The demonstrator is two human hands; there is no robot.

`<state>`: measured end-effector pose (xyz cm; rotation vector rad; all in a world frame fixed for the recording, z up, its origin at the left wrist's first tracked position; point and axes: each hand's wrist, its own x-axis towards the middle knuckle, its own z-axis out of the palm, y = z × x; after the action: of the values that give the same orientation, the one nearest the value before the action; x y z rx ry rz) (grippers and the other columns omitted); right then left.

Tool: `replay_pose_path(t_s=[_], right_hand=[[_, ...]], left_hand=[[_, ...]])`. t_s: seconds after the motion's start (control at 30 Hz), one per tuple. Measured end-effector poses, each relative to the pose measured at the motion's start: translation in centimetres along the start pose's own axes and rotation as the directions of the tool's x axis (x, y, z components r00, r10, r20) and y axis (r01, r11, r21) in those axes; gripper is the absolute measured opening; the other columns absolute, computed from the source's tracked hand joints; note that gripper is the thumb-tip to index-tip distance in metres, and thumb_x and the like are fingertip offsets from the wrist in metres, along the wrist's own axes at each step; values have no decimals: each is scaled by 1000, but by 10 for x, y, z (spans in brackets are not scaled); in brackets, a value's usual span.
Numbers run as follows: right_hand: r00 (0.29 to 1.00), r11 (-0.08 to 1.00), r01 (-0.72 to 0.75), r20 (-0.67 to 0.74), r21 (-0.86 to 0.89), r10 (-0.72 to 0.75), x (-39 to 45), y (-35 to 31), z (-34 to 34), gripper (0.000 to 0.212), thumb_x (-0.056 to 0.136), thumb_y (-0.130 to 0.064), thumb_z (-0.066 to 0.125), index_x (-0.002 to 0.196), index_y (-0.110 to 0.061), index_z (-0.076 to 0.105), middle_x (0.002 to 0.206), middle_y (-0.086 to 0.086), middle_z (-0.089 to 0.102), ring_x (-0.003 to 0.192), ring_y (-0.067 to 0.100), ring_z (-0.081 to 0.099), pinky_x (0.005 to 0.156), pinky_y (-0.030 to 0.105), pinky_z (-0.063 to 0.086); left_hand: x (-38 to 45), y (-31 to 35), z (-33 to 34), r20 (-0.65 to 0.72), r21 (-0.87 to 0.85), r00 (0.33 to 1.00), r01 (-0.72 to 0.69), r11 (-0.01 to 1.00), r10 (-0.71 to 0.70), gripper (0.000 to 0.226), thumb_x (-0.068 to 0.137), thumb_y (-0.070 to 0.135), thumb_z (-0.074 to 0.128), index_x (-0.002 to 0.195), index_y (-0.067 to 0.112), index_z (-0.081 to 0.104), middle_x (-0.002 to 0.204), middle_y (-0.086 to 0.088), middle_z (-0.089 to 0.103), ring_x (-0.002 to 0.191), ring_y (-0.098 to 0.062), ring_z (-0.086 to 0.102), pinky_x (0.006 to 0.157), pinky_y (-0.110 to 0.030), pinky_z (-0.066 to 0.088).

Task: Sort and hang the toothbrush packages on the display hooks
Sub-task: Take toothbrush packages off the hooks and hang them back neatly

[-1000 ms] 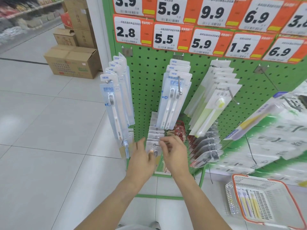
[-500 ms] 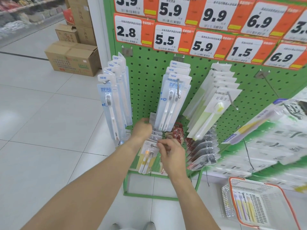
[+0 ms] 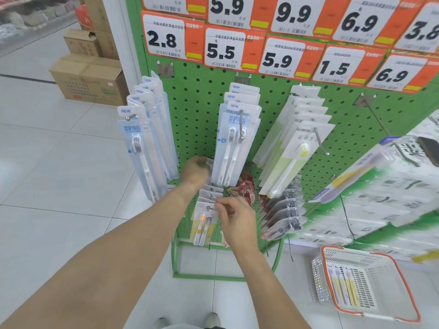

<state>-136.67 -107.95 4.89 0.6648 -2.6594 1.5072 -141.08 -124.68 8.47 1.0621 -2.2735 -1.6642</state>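
Green perforated metal pegboard (image 3: 197,110) fills the head view, with orange and white price cards (image 3: 223,51) along its top edge and rows of clear plastic toothbrush packages hanging from its metal hooks. Low on the board, a short stack of clear packages holding yellow-handled toothbrushes (image 3: 203,222) hangs on a lower hook, below a taller stack of blue-and-white two-brush packages marked NEW (image 3: 234,143). The right hand (image 3: 235,222) has thumb and forefinger pressed together at the tip of that lower hook, just beside the top of the front yellow-handled package; whether the fingers pinch the hook or the card edge I cannot tell. The left hand (image 3: 196,172) is raised beside the bottom of the blue-and-white stack, its fingers curled round the edge of a small clear package at the back of the lower row. Left of it hangs another stack of blue single-brush packages (image 3: 140,143). On the floor at the right stands a white plastic basket with an orange rim (image 3: 389,281), with more yellow toothbrush packages (image 3: 342,288) lying inside. Brown cardboard boxes (image 3: 88,77) sit on the tiled floor behind.
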Motion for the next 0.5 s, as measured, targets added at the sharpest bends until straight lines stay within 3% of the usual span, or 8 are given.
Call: replay_pose_path(t_s=[0.17, 0.3, 0.4, 0.5], right_hand=[[1000, 1000, -6, -12, 4, 6, 0, 1, 1, 7, 94, -18, 70, 94, -21, 76, 92, -7, 64, 73, 5, 64, 73, 24, 53], [1000, 1000, -18, -8, 19, 18, 0, 1, 2, 8, 94, -18, 69, 93, -22, 76, 92, -8, 64, 71, 6, 64, 72, 28, 55], [1000, 999, -27, 1, 19, 27, 1, 1, 2, 8, 95, -19, 69, 94, -23, 76, 92, -8, 64, 73, 6, 64, 75, 28, 55], [1000, 1000, -27, 1, 5, 27, 1, 0, 2, 9, 95, -20, 68, 95, -22, 76, 93, -9, 64, 71, 5, 63, 75, 28, 54]], left_hand=[[-2, -9, 1, -77, 31, 994, -77, 997, 79, 22, 99, 14, 59, 120, 10, 63, 111, -3, 68, 97, -18, 61, 85, -29, 48], [-11, -11, 2, -129, 14, 983, -127, 992, 128, 12, 101, 18, 55, 107, 14, 64, 91, 4, 64, 88, -18, 62, 76, -27, 43], [-13, -12, -1, -93, 45, 985, -141, 989, 145, 16, 99, 18, 58, 109, 13, 68, 93, 4, 66, 88, -17, 62, 78, -25, 44], [-12, -14, -5, -43, 88, 990, -134, 987, 138, 24, 94, 16, 63, 116, 13, 71, 107, 0, 72, 93, -15, 62, 82, -24, 45]])
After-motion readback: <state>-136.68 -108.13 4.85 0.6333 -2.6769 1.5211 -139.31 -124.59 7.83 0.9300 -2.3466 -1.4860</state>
